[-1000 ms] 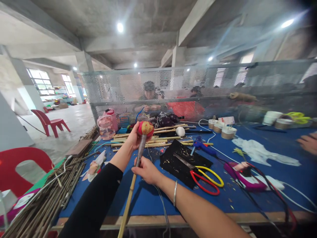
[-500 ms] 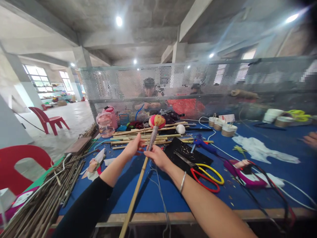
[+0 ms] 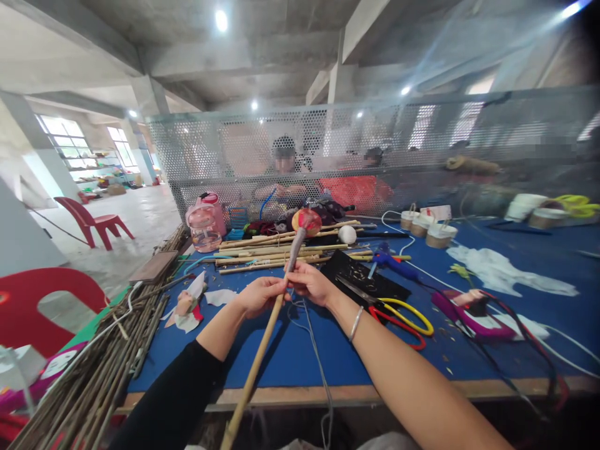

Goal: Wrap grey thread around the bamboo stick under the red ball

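Note:
Both hands are on a long wooden stick (image 3: 259,356) that slants up and away from me. Its far end carries a red and yellow ball (image 3: 307,222), and grey wrapping (image 3: 295,248) covers the stretch below the ball. My left hand (image 3: 260,296) pinches the stick at the lower end of the wrapping. Just above and to the right, my right hand (image 3: 309,282) closes its fingers around the wrapped part. From the hands a loose grey cord (image 3: 315,350) hangs down over the table edge.
Scissors (image 3: 398,319) lie on a black cloth (image 3: 342,265) right of my hands, near a blue glue gun (image 3: 396,267). Wooden sticks (image 3: 276,253) lie beyond. Thin branches (image 3: 103,356) line the left edge. A perforated metal screen (image 3: 210,150) stands behind, with people beyond it.
My left hand, apart from the stick with spread fingers before, has closed on it below the right hand. The ball has turned and shifted slightly right in view.

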A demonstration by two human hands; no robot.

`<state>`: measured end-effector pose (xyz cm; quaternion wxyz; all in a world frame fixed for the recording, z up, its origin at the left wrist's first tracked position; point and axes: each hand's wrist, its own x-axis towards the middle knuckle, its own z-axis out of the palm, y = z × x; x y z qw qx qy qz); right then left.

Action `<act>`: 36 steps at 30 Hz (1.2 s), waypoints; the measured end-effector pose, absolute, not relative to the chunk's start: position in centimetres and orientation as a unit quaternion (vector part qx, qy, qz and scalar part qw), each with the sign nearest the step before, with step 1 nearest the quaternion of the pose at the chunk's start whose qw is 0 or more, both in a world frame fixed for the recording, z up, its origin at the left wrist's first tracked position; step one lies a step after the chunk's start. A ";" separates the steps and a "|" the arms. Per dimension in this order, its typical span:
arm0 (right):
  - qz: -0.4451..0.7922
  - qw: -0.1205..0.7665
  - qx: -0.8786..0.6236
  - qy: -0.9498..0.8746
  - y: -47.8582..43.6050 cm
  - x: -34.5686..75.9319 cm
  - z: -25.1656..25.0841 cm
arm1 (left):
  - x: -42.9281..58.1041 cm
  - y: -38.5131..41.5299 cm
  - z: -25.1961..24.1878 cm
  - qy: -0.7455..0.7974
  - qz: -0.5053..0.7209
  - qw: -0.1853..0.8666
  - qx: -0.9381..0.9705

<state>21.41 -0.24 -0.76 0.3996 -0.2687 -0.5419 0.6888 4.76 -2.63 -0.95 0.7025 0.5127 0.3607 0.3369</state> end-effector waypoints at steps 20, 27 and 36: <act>0.660 0.367 -0.358 -0.549 0.6 21.8 -1.7 | 4.9 -1.3 -2.1 0.423 0.317 0.650 0.547; 0.695 0.383 -0.309 -0.524 0.7 22.2 -1.8 | 5.2 -1.9 -1.5 0.413 0.354 0.634 0.550; 0.666 0.362 -0.363 -0.543 0.3 21.4 -2.1 | 5.0 -1.9 -2.4 0.451 0.313 0.605 0.576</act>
